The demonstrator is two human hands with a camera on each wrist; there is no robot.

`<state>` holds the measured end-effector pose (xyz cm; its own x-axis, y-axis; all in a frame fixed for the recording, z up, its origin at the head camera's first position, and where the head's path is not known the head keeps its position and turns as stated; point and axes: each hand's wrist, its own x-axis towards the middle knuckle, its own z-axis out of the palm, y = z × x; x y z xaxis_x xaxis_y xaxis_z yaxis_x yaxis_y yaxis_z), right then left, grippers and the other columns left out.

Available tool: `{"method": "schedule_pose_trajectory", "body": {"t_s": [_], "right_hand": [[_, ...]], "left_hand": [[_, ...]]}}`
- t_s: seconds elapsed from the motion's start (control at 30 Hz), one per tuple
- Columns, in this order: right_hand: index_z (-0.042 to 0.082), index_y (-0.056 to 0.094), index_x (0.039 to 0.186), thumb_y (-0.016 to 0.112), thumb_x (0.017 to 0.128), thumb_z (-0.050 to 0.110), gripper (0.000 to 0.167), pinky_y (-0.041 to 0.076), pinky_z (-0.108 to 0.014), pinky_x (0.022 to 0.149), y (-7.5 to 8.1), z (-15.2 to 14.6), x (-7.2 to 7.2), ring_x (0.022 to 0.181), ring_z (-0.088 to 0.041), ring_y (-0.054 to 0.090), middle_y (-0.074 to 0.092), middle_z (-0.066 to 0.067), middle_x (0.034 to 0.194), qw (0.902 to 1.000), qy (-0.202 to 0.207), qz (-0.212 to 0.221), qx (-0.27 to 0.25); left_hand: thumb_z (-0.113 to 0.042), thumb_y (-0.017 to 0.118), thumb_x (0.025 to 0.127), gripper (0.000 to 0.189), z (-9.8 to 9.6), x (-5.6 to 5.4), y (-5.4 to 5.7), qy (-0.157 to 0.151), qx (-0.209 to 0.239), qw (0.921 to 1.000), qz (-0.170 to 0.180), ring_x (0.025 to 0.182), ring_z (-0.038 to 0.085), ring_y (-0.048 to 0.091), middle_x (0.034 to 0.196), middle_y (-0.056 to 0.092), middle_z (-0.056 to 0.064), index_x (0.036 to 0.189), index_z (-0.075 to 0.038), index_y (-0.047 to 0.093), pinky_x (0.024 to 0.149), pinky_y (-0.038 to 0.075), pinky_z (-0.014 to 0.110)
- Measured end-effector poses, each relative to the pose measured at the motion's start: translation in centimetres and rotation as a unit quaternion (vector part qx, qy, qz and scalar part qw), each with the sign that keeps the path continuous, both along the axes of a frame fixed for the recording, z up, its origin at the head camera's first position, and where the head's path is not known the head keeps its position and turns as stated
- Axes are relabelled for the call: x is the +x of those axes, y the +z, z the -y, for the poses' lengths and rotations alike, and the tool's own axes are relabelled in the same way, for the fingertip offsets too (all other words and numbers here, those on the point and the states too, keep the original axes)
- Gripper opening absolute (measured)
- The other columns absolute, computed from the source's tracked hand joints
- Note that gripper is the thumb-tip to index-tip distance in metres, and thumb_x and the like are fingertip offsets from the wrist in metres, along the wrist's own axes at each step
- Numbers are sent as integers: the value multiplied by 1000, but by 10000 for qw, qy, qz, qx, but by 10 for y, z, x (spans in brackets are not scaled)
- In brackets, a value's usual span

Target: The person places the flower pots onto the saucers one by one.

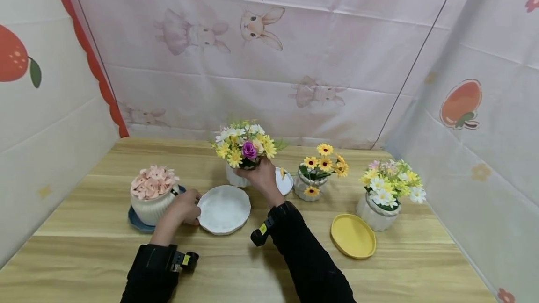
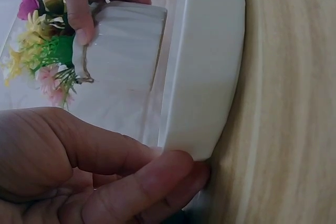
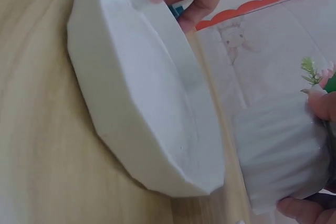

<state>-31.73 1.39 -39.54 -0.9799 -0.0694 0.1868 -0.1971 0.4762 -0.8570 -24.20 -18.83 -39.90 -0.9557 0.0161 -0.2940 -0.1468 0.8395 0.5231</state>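
Observation:
My left hand [image 1: 184, 207] pinches the rim of a white faceted saucer [image 1: 224, 210] between thumb and fingers, at the saucer's left side. The saucer lies on the wooden table, its inside bare. Behind it, my right hand [image 1: 262, 179] grips the rim of a white ribbed flowerpot [image 1: 234, 176]. Yellow, white and purple flowers [image 1: 246, 146] fill that pot. In the left wrist view the thumb and fingertips [image 2: 173, 169] close on the saucer's edge. The right wrist view shows the pot [image 3: 283, 150] upright beyond the saucer, the fingers at its upper edge.
A cream pot of pink flowers [image 1: 153, 183] stands on a blue saucer [image 1: 139, 221] at the left. Right of my right hand are a small white saucer [image 1: 285, 181], a pot of orange daisies [image 1: 309, 186], a yellow saucer [image 1: 353, 236] and another white pot [image 1: 376, 214]. Printed cloth surrounds the table.

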Motion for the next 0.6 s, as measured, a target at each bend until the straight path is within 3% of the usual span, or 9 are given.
{"method": "schedule_pose_trajectory", "body": {"t_s": [0.23,0.6], "right_hand": [[8,49,131,85,65,30,78,39,-37,95,6,4,15,116,-25,49,54,-9,125,9985,268,260,-399],[8,55,124,84,65,35,71,45,-35,87,9,4,33,108,-23,54,59,-8,117,9960,869,173,87]], "left_hand": [[8,54,75,43,1,2,1,35,38,10000,-16,82,28,55,114,52,30,118,12,49,57,47,30],[8,50,78,45,1,1,-1,26,351,9994,70,65,22,57,109,53,28,122,14,45,53,49,30]]}}
